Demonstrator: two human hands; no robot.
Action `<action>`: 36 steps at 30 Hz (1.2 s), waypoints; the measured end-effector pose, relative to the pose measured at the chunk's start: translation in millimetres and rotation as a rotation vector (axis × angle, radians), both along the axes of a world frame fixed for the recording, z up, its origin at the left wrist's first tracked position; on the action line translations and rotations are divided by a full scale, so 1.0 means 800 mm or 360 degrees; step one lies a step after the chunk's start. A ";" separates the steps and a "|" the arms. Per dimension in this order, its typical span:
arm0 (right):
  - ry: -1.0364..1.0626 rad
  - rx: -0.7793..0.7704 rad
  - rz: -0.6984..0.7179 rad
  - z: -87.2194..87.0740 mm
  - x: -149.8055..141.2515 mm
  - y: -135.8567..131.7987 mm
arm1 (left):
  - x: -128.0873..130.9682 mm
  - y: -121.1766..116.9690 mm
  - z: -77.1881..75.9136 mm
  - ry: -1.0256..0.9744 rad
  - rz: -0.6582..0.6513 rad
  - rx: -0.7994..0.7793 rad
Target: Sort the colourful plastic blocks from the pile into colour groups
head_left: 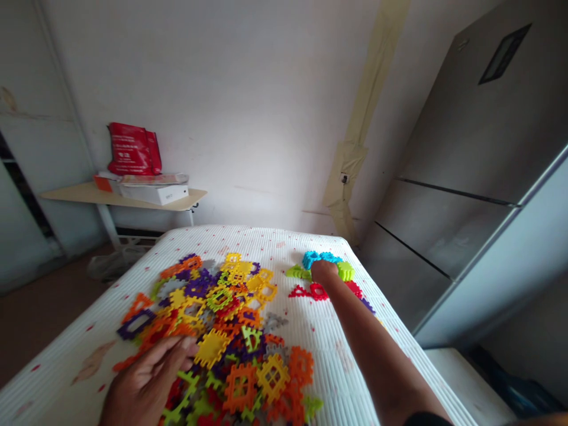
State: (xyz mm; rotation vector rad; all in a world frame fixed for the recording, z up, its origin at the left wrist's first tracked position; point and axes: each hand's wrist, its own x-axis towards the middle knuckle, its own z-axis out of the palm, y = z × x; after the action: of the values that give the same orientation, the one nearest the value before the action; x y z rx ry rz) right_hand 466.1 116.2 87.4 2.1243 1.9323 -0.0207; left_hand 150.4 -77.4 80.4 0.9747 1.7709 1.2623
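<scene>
My left hand [148,376] is at the near left of a mixed heap of plastic interlocking building pieces [239,387]. Its thumb and fingers are pinched at the edge of a yellow square piece [212,348] with notched sides. Farther off, my right hand [323,271] reaches over sorted groups of the same pieces on the right. Blue pieces [312,258] lie just behind it, and a stack of green squares [345,271] stands to its right. Red pieces [318,291] are on the near side. The right hand's fingers are hidden behind its back, so their grip does not show.
The table [328,343] has a white ribbed cover with red spots. A tall grey refrigerator [444,177] stands to the right. At the back left, a small side table [80,194] carries a red bag [131,148] and a white box [155,192].
</scene>
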 end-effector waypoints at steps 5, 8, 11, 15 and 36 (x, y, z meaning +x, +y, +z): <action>0.0022 0.0036 -0.0003 0.011 -0.004 -0.007 | -0.002 -0.001 0.001 0.0052 -0.0043 0.0061; 0.0048 0.0096 -0.0010 0.024 -0.007 -0.015 | -0.012 0.009 0.001 0.0310 -0.0244 0.0180; 0.0089 0.0167 0.0012 0.038 -0.014 -0.031 | -0.019 0.031 0.008 0.0926 -0.0603 0.0308; 0.0252 0.0269 0.0052 0.053 -0.027 -0.060 | -0.014 0.071 0.021 0.1657 -0.0910 0.0247; 0.1184 0.0675 0.0643 0.057 -0.073 -0.110 | 0.033 0.140 0.022 0.0311 -0.0522 0.0241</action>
State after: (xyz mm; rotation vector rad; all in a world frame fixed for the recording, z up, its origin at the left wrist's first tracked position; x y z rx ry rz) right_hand 408.0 27.9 132.8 2.0933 3.0030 -0.4070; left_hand 177.2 34.4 97.6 1.4522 1.5898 1.1325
